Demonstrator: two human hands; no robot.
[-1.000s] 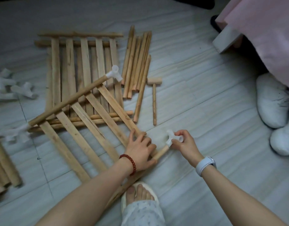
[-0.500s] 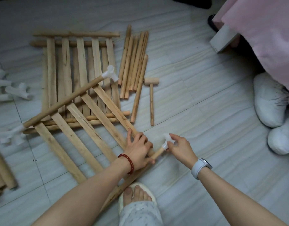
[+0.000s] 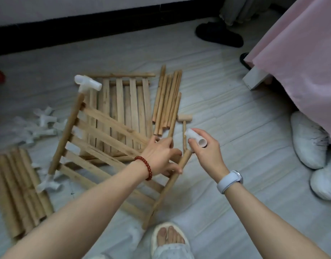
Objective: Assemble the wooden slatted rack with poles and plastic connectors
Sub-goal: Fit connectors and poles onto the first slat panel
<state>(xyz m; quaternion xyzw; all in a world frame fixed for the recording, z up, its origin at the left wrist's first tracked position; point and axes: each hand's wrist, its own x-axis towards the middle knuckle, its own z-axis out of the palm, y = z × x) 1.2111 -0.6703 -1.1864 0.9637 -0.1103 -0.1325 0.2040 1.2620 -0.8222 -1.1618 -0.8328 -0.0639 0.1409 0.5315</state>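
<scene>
A slatted wooden panel (image 3: 97, 146) is tilted up off the floor, its far pole (image 3: 67, 131) topped by a white plastic connector (image 3: 87, 84). My left hand (image 3: 161, 156) grips the near pole (image 3: 170, 186) of this panel close to its upper end. My right hand (image 3: 205, 148) holds another white connector (image 3: 195, 139) right at that pole's tip. A second slatted panel (image 3: 127, 107) lies flat on the floor behind.
Loose thin poles (image 3: 167, 101) and a small wooden mallet (image 3: 184, 120) lie beyond my hands. Spare white connectors (image 3: 39, 126) sit at left, thick poles (image 3: 19, 189) at lower left. A pink-draped bed (image 3: 301, 58) and white slippers (image 3: 310, 141) are at right; my slippered foot (image 3: 169, 238) is below.
The panel has been lifted and swung more upright, its far connector now higher in view. My hands rose with the near pole; the head camera tilted up, showing the wall base.
</scene>
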